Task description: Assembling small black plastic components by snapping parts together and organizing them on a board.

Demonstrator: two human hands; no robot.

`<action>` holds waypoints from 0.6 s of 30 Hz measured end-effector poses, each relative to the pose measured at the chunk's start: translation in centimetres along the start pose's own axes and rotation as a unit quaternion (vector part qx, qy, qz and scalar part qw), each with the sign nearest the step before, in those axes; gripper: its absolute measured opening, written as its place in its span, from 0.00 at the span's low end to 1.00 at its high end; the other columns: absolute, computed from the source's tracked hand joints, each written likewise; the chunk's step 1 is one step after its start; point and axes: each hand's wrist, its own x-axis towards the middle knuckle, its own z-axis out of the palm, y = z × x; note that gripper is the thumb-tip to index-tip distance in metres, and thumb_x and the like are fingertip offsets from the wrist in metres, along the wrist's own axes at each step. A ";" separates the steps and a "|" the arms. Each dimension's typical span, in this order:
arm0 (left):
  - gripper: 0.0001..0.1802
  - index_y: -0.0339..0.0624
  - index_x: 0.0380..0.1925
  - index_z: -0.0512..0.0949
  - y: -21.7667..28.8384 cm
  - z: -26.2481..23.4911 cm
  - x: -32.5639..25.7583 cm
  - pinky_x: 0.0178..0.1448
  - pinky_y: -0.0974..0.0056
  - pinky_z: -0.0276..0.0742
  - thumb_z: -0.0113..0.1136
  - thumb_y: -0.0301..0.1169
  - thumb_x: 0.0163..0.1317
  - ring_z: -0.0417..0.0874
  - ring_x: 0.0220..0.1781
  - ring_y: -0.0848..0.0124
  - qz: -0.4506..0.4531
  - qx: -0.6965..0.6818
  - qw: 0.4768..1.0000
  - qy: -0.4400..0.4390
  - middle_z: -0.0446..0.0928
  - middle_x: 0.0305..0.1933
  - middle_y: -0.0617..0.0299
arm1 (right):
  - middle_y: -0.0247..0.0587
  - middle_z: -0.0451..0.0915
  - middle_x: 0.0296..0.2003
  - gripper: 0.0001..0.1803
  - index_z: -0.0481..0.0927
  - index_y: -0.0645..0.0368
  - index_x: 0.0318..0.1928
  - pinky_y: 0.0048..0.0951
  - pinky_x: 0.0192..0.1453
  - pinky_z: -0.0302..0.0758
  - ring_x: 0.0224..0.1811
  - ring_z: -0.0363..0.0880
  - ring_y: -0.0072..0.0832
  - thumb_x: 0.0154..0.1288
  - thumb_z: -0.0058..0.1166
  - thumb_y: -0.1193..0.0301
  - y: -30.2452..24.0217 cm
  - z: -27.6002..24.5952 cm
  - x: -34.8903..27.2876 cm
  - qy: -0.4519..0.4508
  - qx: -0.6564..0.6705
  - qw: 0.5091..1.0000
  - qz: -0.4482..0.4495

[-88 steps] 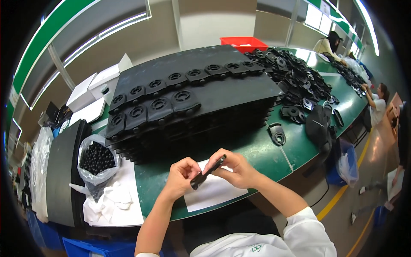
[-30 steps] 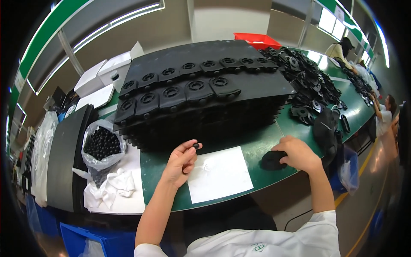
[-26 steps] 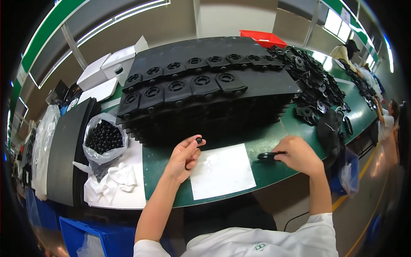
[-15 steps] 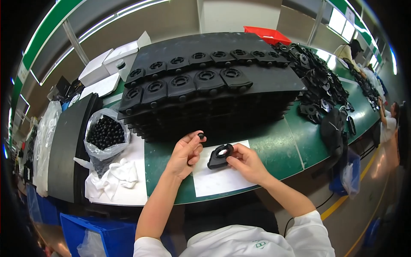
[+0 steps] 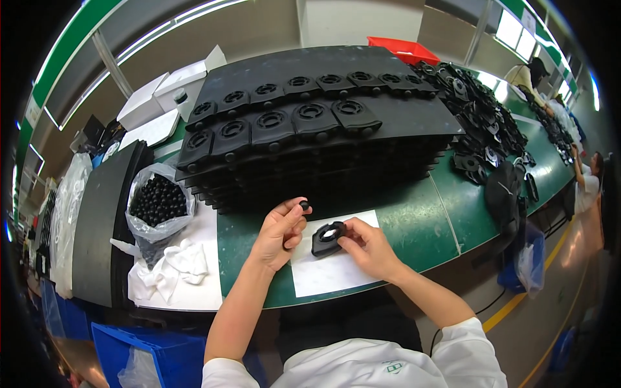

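Observation:
Between the thumb and fingertips of my left hand [image 5: 279, 234] is a small round black ball [image 5: 304, 205]. My right hand [image 5: 370, 249] grips a flat black plastic part [image 5: 325, 240] by its right side; the part has a ring-shaped opening through which white shows. Both hands are apart, over a white paper sheet [image 5: 349, 278] on the green table [image 5: 255, 284]. Beyond them, rows of similar black parts [image 5: 270, 121] lie on a tall stack of black boards [image 5: 414, 123]. To the left, an open clear bag [image 5: 187, 223] holds many black balls [image 5: 158, 200].
A white cloth [image 5: 169, 270] and a white-nozzled bottle [image 5: 124, 246] lie near the bag. Loose black parts are heaped [image 5: 482, 116] at right, before a red bin [image 5: 402, 49]. A blue bin [image 5: 149, 352] stands below left. Another person [image 5: 587, 187] works at far right.
My right hand has shifted slightly left and turned the black part, so its opening sits a little lower and further left. The left hand keeps its place with the ball.

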 end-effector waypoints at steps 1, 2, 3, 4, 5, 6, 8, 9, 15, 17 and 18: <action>0.12 0.42 0.42 0.74 0.0 0.0 0.0 0.16 0.82 0.50 0.58 0.30 0.59 0.60 0.21 0.85 0.000 -0.003 1.000 0.001 0.73 0.38 0.62 | 0.35 0.77 0.31 0.07 0.72 0.63 0.40 0.19 0.38 0.73 0.33 0.76 0.18 0.61 0.49 0.79 0.2 -0.1 0.1 -0.003 0.033 0.999 0.012; 0.12 0.42 0.42 0.74 -0.1 0.0 0.0 0.16 0.82 0.50 0.58 0.30 0.59 0.60 0.21 0.85 0.000 -0.003 1.000 0.001 0.73 0.38 0.62 | 0.35 0.77 0.31 0.07 0.72 0.63 0.40 0.19 0.38 0.73 0.33 0.76 0.18 0.61 0.49 0.79 0.3 -0.2 0.1 -0.003 0.033 0.999 0.012; 0.11 0.42 0.42 0.74 -0.1 -0.1 0.0 0.16 0.82 0.50 0.58 0.30 0.59 0.60 0.21 0.85 0.000 -0.004 1.000 -0.001 0.73 0.37 0.62 | 0.36 0.77 0.32 0.07 0.72 0.63 0.40 0.19 0.39 0.73 0.34 0.76 0.18 0.61 0.49 0.79 0.5 -0.3 0.2 0.003 0.050 0.999 0.015; 0.11 0.42 0.42 0.74 -0.1 -0.1 0.1 0.16 0.82 0.50 0.58 0.30 0.59 0.60 0.21 0.85 0.001 -0.006 1.000 -0.003 0.73 0.37 0.62 | 0.36 0.77 0.33 0.07 0.72 0.63 0.40 0.19 0.39 0.73 0.35 0.76 0.19 0.61 0.49 0.79 0.7 -0.4 0.2 0.010 0.067 0.998 0.018; 0.11 0.42 0.42 0.74 -0.1 0.0 0.0 0.16 0.82 0.50 0.58 0.30 0.59 0.60 0.21 0.85 0.001 -0.006 1.000 -0.003 0.73 0.37 0.62 | 0.36 0.77 0.33 0.07 0.72 0.63 0.40 0.19 0.39 0.73 0.35 0.76 0.19 0.61 0.49 0.79 0.7 -0.4 0.2 0.009 0.067 0.998 0.018; 0.11 0.42 0.42 0.74 -0.1 0.0 0.0 0.16 0.82 0.50 0.58 0.30 0.59 0.60 0.21 0.85 0.001 -0.007 1.000 -0.004 0.73 0.37 0.62 | 0.36 0.76 0.34 0.07 0.72 0.63 0.41 0.19 0.39 0.73 0.35 0.76 0.19 0.61 0.49 0.79 0.8 -0.4 0.2 0.003 0.036 0.999 0.016; 0.11 0.42 0.42 0.74 -0.1 0.0 0.0 0.16 0.82 0.50 0.58 0.30 0.59 0.60 0.21 0.85 0.002 -0.009 1.000 -0.004 0.73 0.37 0.63 | 0.36 0.76 0.35 0.07 0.72 0.63 0.41 0.19 0.39 0.73 0.35 0.75 0.19 0.61 0.48 0.79 0.5 -0.4 0.1 -0.005 0.005 1.000 0.014; 0.11 0.42 0.42 0.75 0.0 -0.1 -0.1 0.16 0.82 0.50 0.58 0.30 0.59 0.60 0.21 0.85 0.002 -0.010 1.000 -0.004 0.73 0.37 0.63 | 0.38 0.74 0.32 0.08 0.72 0.63 0.41 0.23 0.36 0.71 0.32 0.73 0.24 0.60 0.49 0.79 -0.1 -0.3 0.1 -0.007 -0.026 1.000 -0.009; 0.10 0.42 0.41 0.75 -0.1 0.0 0.0 0.16 0.82 0.50 0.58 0.28 0.59 0.60 0.21 0.85 0.003 -0.012 1.000 -0.006 0.75 0.37 0.62 | 0.42 0.71 0.29 0.09 0.73 0.61 0.40 0.28 0.34 0.69 0.30 0.72 0.34 0.57 0.51 0.79 -0.7 0.3 -0.1 -0.052 -0.105 0.988 -0.100; 0.10 0.42 0.41 0.75 -0.1 0.1 0.0 0.16 0.82 0.50 0.58 0.28 0.58 0.60 0.20 0.85 0.004 -0.010 1.000 -0.007 0.75 0.38 0.62 | 0.40 0.72 0.30 0.09 0.73 0.61 0.41 0.28 0.34 0.69 0.30 0.72 0.31 0.58 0.50 0.78 -0.3 0.3 0.0 -0.059 -0.093 0.989 -0.102; 0.10 0.42 0.41 0.75 -0.1 0.0 0.0 0.16 0.82 0.50 0.58 0.27 0.58 0.60 0.20 0.85 0.008 -0.006 1.000 -0.008 0.75 0.38 0.61 | 0.38 0.73 0.32 0.08 0.72 0.60 0.41 0.25 0.36 0.70 0.32 0.73 0.27 0.60 0.49 0.79 -0.1 0.2 0.0 -0.066 0.019 0.997 -0.021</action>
